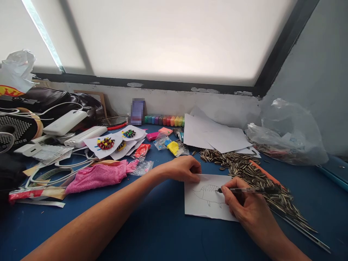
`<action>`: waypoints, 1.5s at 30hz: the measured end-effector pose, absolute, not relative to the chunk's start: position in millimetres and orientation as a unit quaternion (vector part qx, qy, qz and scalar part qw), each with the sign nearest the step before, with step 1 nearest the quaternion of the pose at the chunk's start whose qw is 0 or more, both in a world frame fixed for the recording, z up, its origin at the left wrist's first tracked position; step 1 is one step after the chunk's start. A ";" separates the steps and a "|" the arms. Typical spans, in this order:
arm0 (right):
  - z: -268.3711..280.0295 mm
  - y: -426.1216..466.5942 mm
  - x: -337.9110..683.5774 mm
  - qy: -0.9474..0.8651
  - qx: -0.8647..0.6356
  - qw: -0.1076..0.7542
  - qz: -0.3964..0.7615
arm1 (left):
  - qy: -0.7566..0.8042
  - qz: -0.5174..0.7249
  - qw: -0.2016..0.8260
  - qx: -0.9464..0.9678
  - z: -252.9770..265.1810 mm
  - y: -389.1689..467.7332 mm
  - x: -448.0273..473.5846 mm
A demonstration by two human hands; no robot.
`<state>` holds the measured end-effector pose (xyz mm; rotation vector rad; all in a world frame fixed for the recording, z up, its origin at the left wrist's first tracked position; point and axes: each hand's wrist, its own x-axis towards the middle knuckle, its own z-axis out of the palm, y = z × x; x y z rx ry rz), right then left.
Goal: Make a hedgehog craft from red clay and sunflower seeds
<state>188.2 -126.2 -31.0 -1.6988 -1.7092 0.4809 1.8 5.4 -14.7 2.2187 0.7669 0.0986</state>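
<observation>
A small sheet of white paper (201,208) lies on the blue table, with a line drawing of a round-bodied animal (210,194) on it. Its back carries rows of short marks, and thin legs show below. My right hand (251,208) grips a dark-barrelled pen (254,189), the tip touching the drawing near the right of the marks. Curled at the sheet's upper left edge, my left hand (185,168) presses the paper down with its thumb side; part of its fingers is hidden. Striped sunflower seeds (244,168) spread behind and beside the right hand.
Blank sheets (214,132) lie behind the seeds, beside a clear plastic bag (293,137). Tweezers (304,230) rest at right. On the left are seed-and-clay pictures (106,144), a pink cloth (98,175), a white power bank (65,122) and cables. Clay packets (173,147) sit mid-table.
</observation>
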 end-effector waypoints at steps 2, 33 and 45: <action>-31.1 -125.8 188.3 -0.656 -0.652 0.336 0.178 | 0.301 0.039 0.386 0.871 -14.7 5.3 1.7; -30.9 -125.2 190.2 -0.641 -0.671 0.345 0.140 | 0.310 0.039 0.397 0.863 -12.9 3.3 0.6; -29.4 -125.8 189.0 -0.639 -0.670 0.348 0.148 | 0.315 0.040 0.390 0.864 -11.4 2.1 1.0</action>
